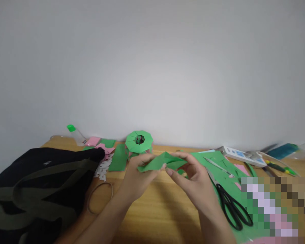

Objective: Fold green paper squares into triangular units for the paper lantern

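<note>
A folded piece of green paper (165, 161) is held in the air above the wooden table, with a peak at its middle and an opening between its layers on the right. My left hand (139, 176) grips its left part, thumb toward the near edge. My right hand (193, 173) pinches the right part between thumb and fingers. Both thumbs come close together at the near middle edge. Behind my left hand stands a green and pink paper ring model (139, 141) with a hole in its top.
Black-handled scissors (231, 206) and tweezers (218, 166) lie on green sheets (237, 189) at the right. A black cloth bag (40, 193) covers the left. Near it are a ring-shaped band (100, 198), a glue bottle (77, 135) and pink paper (105, 150). A white box (242, 156) lies back right.
</note>
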`<state>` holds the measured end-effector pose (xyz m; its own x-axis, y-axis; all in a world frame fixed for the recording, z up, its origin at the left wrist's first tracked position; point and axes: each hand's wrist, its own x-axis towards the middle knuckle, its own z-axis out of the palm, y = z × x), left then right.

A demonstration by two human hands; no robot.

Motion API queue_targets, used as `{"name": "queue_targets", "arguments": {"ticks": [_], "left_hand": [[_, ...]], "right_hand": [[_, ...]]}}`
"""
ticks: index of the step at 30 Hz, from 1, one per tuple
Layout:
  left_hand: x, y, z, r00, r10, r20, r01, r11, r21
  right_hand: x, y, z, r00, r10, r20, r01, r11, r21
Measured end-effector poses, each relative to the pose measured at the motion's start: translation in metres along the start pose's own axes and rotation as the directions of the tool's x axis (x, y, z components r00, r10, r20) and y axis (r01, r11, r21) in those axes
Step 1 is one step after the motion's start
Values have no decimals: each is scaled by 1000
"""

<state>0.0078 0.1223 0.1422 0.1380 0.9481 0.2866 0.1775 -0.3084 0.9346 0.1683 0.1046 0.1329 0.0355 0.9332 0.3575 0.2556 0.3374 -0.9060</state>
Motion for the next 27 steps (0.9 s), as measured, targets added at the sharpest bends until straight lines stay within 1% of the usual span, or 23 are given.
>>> {"name": "queue_targets", "arguments": {"ticks": [2,3,4,6,8,9,11,13,17,19,21,24,27], "left_hand": [[0,-1,-1,999,44,-9,-43,994,104],[-1,-2,-1,998,70,-6,-68,986,152],[-2,-4,-1,995,99,7,-98,976,192],[-4,-6,1,983,175,62,-185,951,248],[-6,-7,3,957,265,120,-289,913,287],[-8,-7,3,941,311,136,-338,891,302],[-10,-6,3,913,385,135,-408,849,337],[-13,-5,3,887,446,118,-454,804,384],[-16,-5,-1,831,548,102,-527,714,461],[-16,-6,-3,809,578,107,-555,690,465],[-16,-6,-4,799,590,118,-570,680,461],[-15,-6,-5,792,595,138,-583,670,459],[-13,-7,-4,767,625,147,-607,630,485]], "right_hand": [[0,-3,-8,988,-142,-62,127,972,-199],[0,-5,-12,969,-235,-75,205,935,-289],[0,-8,-16,946,-319,-61,275,886,-373],[-1,-12,-24,892,-450,34,404,764,-503],[-2,-16,-29,831,-536,149,519,649,-556],[-2,-17,-30,801,-571,179,559,609,-562],[-4,-17,-31,759,-625,183,603,567,-561],[-6,-17,-29,738,-656,161,618,561,-551],[-12,-17,-22,722,-676,148,643,576,-505],[-13,-17,-18,707,-696,122,654,579,-487],[-14,-16,-15,698,-708,104,662,584,-469],[-13,-14,-13,718,-690,92,654,624,-427],[-11,-12,-10,779,-623,69,601,712,-364]]}}
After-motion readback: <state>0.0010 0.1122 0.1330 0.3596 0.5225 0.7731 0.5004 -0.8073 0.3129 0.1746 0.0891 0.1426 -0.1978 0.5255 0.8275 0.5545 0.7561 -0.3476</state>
